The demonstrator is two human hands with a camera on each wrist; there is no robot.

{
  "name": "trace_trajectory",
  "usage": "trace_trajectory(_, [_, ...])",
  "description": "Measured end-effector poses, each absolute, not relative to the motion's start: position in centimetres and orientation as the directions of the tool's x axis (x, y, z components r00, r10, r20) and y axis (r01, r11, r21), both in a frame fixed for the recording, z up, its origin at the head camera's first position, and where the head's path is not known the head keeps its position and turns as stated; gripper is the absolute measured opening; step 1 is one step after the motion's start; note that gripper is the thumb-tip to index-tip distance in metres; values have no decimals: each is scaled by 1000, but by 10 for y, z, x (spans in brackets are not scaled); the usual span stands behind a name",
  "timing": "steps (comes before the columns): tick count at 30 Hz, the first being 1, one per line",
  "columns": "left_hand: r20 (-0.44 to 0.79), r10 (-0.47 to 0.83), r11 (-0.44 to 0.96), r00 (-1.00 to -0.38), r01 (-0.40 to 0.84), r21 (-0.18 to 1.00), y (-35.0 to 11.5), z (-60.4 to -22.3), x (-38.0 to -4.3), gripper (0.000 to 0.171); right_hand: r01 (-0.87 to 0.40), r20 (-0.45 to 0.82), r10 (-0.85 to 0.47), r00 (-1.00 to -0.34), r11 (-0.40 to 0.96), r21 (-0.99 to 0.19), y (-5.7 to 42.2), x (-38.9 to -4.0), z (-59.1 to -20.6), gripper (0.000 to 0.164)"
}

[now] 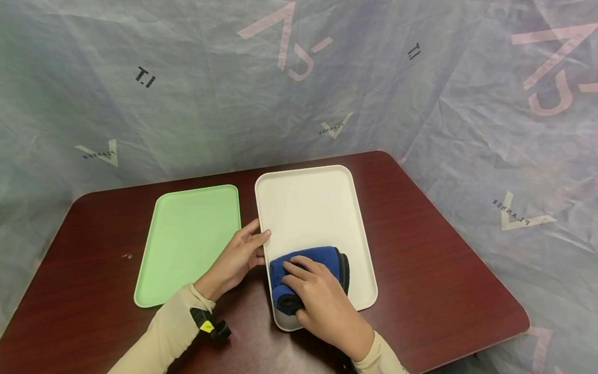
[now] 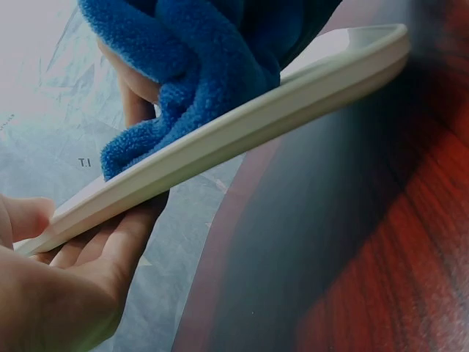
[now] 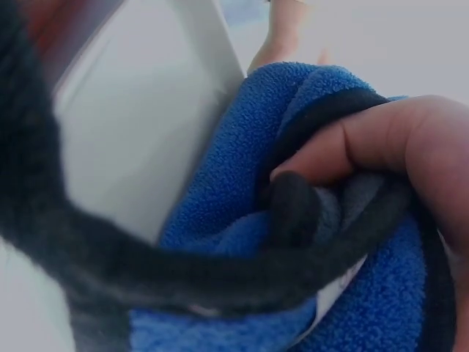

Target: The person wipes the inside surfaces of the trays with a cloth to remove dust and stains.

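My left hand (image 1: 238,257) grips the left edge of a white tray (image 1: 310,208), thumb over the rim and fingers underneath. In the left wrist view the tray (image 2: 220,143) is tilted and lifted off the table on that side. A blue cloth (image 1: 322,257) with black edging, folded and bunched, lies against the tray's near half. My right hand (image 1: 322,298) holds this cloth onto the tray surface. Close up in the right wrist view, the right thumb (image 3: 381,143) presses into the folds of the cloth (image 3: 242,154).
A green tray (image 1: 191,239) lies on the dark red wooden table (image 1: 411,259), left of the white one. Grey printed sheeting (image 1: 196,93) hangs behind the table and along its right side. A black band with a yellow tag (image 1: 207,325) is on the left wrist.
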State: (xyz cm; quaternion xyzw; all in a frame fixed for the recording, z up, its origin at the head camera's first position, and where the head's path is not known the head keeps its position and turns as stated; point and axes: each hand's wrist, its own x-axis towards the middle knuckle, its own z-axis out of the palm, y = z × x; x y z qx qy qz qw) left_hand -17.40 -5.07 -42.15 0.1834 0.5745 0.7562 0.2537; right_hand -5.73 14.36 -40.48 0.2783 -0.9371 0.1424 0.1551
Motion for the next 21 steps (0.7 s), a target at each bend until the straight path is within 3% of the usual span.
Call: trace_trajectory(21, [-20,590,-189,-807,-162,968,-51,-422,-174,48,-570,322,-505,-801,807,-152,144,-48,-412,53])
